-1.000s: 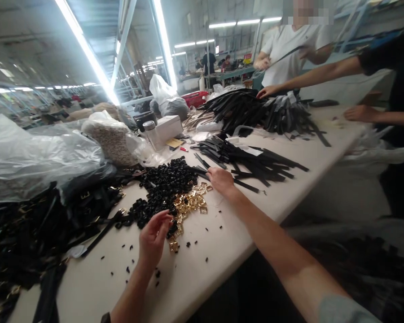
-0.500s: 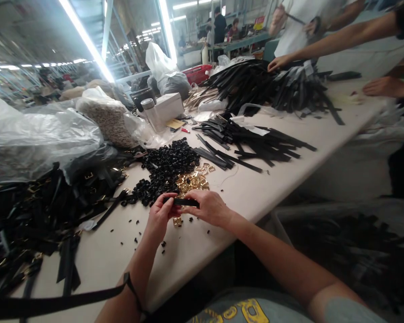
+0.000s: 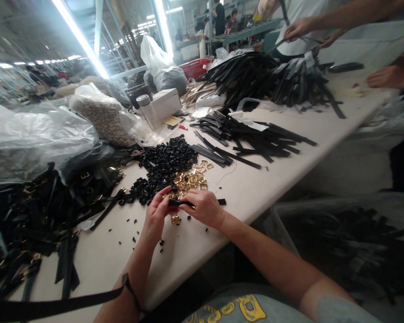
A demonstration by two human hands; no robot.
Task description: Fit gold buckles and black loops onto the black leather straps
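Long tube lights [image 3: 84,38] glare overhead; I'm at a pale, crowded table [image 3: 249,188]. My left hand [image 3: 155,213] and right hand [image 3: 205,207] pinch a black strap [image 3: 182,203] between them, just this side of the gold buckles [image 3: 189,180]; the end past my right seems the same strap, though blurred.

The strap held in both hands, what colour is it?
The strap is black; it shows best in the head view.
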